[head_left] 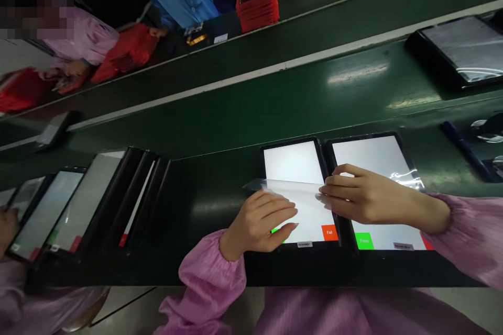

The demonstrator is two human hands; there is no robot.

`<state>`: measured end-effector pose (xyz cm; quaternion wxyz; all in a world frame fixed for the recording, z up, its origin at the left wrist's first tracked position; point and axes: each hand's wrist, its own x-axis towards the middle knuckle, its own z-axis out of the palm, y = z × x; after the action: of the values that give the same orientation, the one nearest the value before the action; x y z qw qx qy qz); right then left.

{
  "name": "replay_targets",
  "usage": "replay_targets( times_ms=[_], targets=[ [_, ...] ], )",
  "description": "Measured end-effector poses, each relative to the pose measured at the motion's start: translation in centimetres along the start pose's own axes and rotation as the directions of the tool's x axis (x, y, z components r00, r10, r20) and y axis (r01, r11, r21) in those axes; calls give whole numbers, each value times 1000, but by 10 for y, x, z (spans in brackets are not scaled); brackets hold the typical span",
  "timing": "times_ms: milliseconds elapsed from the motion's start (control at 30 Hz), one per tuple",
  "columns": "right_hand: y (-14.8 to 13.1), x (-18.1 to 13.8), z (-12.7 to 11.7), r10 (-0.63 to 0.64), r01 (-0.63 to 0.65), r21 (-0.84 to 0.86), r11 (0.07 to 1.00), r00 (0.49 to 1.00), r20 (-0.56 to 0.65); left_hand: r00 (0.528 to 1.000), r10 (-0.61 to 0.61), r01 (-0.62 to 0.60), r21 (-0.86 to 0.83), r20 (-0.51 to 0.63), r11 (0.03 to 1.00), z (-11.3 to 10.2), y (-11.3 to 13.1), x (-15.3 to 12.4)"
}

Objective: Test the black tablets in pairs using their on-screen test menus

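A clear film (296, 186) is stretched across a lit tablet (294, 159), partly lifted off its white screen. My right hand (365, 196) pinches the film's right edge, above the gap between this tablet and a second lit tablet (365, 154). Over the lower left of the first screen lies my left hand (261, 222), its fingers stretched to the right and its thumb apart; the film runs along its far side. A red "Fail" box (329, 232) shows on the first screen, and a green "Pass" box (364, 241) on the second.
Several tablets (94, 188) lean in a row at left, beside another person's hand (8, 227). A stacked tablet (467, 44) lies at far right, near a dark pen-like stick (467, 149). Across the bench, people handle red sleeves (126, 52) near a red stack (257, 8).
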<state>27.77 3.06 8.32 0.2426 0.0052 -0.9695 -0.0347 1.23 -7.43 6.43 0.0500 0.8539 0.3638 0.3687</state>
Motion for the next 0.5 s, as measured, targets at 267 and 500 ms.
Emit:
replay_targets(
  times_ms=[267,500],
  targets=[
    [-27,0,-3,5,-5,21,1000,1000,2,976,-48,106,264,-214,959,-7,61,-14],
    [-65,12,-1,11,-9,83,996,1000,-18,971,-212,235,303,-108,923,-16,86,-21]
  ],
)
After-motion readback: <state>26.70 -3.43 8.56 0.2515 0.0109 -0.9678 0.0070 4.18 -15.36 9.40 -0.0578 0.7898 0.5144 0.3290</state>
